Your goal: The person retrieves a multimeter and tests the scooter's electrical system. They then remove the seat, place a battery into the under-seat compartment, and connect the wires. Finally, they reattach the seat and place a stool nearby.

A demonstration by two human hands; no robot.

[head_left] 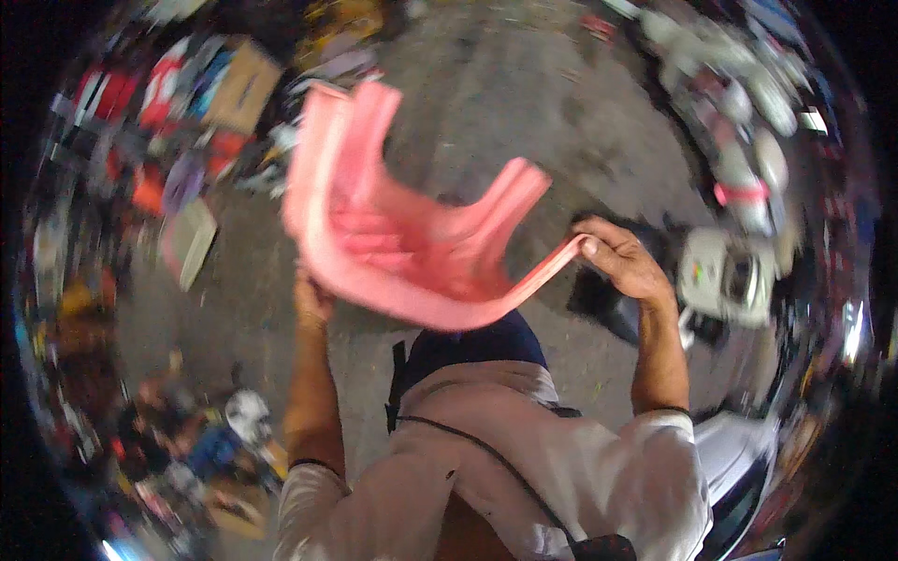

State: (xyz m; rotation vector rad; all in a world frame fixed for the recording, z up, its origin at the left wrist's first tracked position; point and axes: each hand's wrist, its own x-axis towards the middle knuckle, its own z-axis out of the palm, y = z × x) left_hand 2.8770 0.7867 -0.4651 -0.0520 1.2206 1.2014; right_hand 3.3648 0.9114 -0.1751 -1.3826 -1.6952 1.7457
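Observation:
A large pink plastic piece point(402, 297), curved and ribbed with leg-like arms rising from it, is held up in front of my body. It looks like part of a moulded chair or stool, though motion blur hides its exact kind. My right hand point(625, 260) is closed on its narrow right end, thumb on top. At its lower left edge my left hand point(313, 297) grips the piece, with most of the fingers hidden behind the plastic.
Blurred clutter and a cardboard box point(245, 86) line the left. A pale machine-like casing point(728, 278) lies on the right, below a row of pale rounded objects point(748, 122). Small mixed scrap point(201, 449) covers the lower left. Grey floor point(505, 84) stretches ahead.

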